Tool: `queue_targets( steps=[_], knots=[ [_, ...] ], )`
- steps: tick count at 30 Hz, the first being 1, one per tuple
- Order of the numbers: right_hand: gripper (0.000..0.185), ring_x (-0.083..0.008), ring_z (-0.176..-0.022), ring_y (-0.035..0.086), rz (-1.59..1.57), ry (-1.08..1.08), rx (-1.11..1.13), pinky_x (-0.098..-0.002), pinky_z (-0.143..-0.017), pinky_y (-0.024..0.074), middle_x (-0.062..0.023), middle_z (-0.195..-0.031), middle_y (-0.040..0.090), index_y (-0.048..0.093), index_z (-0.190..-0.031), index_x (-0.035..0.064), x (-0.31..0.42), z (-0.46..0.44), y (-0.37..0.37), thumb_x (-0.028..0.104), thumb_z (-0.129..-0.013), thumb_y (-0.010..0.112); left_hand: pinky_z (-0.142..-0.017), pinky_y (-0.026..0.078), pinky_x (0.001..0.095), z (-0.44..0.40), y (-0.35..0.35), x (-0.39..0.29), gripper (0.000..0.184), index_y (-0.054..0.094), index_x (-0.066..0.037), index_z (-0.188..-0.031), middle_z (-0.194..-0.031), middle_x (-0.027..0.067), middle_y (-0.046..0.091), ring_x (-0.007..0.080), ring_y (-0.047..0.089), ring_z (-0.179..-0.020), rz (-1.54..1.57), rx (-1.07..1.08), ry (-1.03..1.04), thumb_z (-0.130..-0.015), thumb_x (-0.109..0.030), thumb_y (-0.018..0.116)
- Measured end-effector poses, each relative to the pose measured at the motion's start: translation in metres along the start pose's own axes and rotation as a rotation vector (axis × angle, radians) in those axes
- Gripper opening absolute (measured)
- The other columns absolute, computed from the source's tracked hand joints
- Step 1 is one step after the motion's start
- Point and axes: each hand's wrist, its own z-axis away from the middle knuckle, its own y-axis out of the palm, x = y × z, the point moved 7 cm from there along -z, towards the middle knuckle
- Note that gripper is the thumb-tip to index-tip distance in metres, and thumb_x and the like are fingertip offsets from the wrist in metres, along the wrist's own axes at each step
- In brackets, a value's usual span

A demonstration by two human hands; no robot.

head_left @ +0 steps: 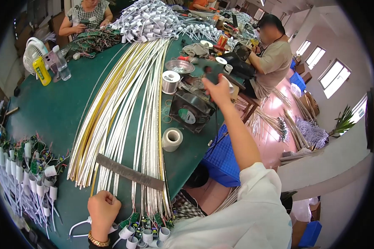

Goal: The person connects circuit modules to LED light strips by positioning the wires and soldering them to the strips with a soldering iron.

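Note:
My right hand (218,89) is closed around a dark, blurred soldering gun (210,69), raised over the right side of the bench. My left hand (104,209) is closed in a pinch by the near ends of the long LED strips (112,112); whatever its fingers hold is hidden. A grey metal bar (129,172) lies across those strips. Beside my left wrist runs a white cable (79,224). Small green circuit boards (133,219) with white lamp caps (147,235) sit at the strips' near ends, in front of me.
A solder spool (170,82), a metal dish (179,66), a black fan (191,111) and a clear film roll (172,139) stand right of the strips. Wired caps (29,178) pile up at left. Co-workers sit across the bench (50,112); a blue crate (222,157) stands below it.

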Motion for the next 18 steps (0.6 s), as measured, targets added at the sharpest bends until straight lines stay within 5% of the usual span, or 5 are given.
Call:
queue_targets(
  steps=[2, 6, 10, 14, 18],
  knots=[
    [0.035, -0.0121, -0.049, 0.059, 0.206, -0.216, -0.171, -0.0283, -0.047, 0.0466, -0.0061, -0.071, 0.065, 0.065, -0.098, -0.0039, -0.048, -0.014, -0.007, 0.025, -0.082, 0.078, -0.048, 0.041, 0.0291, 0.000, 0.000, 0.003, 0.006, 0.062, 0.003, -0.065, -0.052, 0.0094, 0.056, 0.0169, 0.053, -0.045, -0.014, -0.006, -0.017, -0.067, -0.002, 0.065],
    [0.025, -0.0102, -0.052, 0.059, -0.030, 0.009, -0.130, -0.0256, -0.045, 0.0435, -0.0046, -0.072, 0.066, 0.065, -0.094, -0.0002, 0.044, 0.041, -0.035, 0.020, -0.084, 0.076, -0.048, 0.041, 0.0293, -0.001, -0.002, 0.002, 0.007, 0.061, 0.002, -0.065, -0.052, 0.0099, 0.055, 0.0165, 0.053, -0.046, -0.035, 0.013, -0.050, -0.068, -0.003, 0.065],
    [0.027, -0.0096, -0.055, 0.054, -0.246, -0.111, -0.111, -0.0223, -0.052, 0.0429, -0.0041, -0.072, 0.061, 0.063, -0.110, -0.0029, 0.079, 0.108, -0.051, 0.016, -0.092, 0.067, -0.051, 0.049, 0.0371, -0.003, 0.000, 0.002, 0.008, 0.063, -0.005, -0.064, -0.054, 0.0113, 0.058, 0.0308, 0.060, -0.051, -0.062, 0.014, 0.030, -0.066, -0.010, 0.069],
    [0.035, -0.0130, -0.054, 0.053, -0.523, -0.031, 0.162, -0.0252, -0.050, 0.0436, -0.0084, -0.075, 0.057, 0.053, -0.120, -0.0034, 0.086, 0.192, -0.030, 0.017, -0.094, 0.063, -0.050, 0.049, 0.0363, -0.003, -0.002, -0.001, 0.008, 0.063, -0.006, -0.063, -0.054, 0.0104, 0.059, 0.0296, 0.061, -0.051, -0.020, 0.021, 0.011, -0.068, -0.010, 0.069],
    [0.047, -0.0165, -0.056, 0.057, -0.379, 0.163, 0.302, -0.0261, -0.051, 0.0450, -0.0118, -0.077, 0.060, 0.052, -0.119, -0.0044, 0.087, 0.270, 0.008, 0.026, -0.087, 0.071, -0.050, 0.046, 0.0319, 0.000, -0.001, 0.001, 0.007, 0.063, -0.005, -0.068, -0.054, 0.0075, 0.057, 0.0219, 0.057, -0.047, -0.028, 0.026, 0.014, -0.069, -0.006, 0.070]
  ],
)
